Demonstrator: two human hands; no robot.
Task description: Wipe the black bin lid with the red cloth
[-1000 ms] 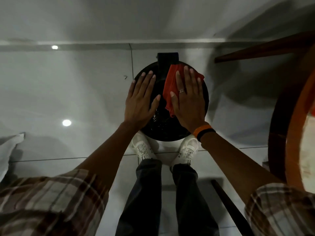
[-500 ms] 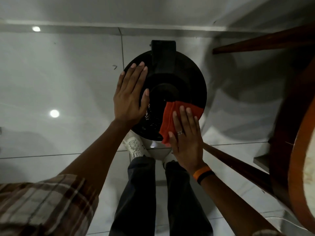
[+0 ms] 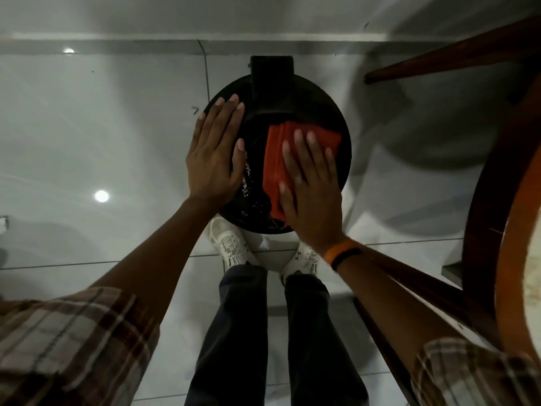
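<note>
The round black bin lid (image 3: pixel 316 101) lies below me, with a black hinge block at its far edge. The folded red cloth (image 3: pixel 276 159) rests on the lid's right half. My right hand (image 3: pixel 313 194) lies flat on the cloth and presses it onto the lid, fingers spread. My left hand (image 3: pixel 215 155) is flat on the lid's left side, fingers together, holding nothing. Small wet specks glint on the lid between the two hands.
A round wooden table (image 3: pixel 497 230) with dark legs stands close on the right; one leg runs under my right forearm. My white shoes (image 3: pixel 231 247) stand on the glossy white tiled floor just before the bin. A wall runs behind the bin.
My right hand has slid the red cloth from the lid's near edge back up toward the middle right. The left hand has stayed flat on the left side.
</note>
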